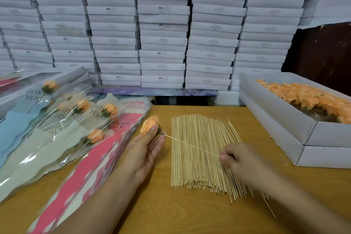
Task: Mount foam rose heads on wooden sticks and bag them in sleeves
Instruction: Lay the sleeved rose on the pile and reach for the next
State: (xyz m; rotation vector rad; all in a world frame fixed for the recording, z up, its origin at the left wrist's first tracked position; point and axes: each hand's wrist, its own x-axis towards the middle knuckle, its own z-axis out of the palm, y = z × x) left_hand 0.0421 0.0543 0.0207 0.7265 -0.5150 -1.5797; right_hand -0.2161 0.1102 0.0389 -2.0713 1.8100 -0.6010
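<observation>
I pinched the peach rose head [150, 124] over the table in my left hand [146, 150], right hand [237, 159] fingertips nipping the stick [190, 144] at its base, judging a straight, centred push best.

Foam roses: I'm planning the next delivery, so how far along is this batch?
Done: several bagged roses lie in sleeves at the left. In hand: the left hand holds an orange rose head while the right hand pinches a stick into its base. Left: the box of rose heads looks well filled, and a large pile of sticks remains.
</observation>
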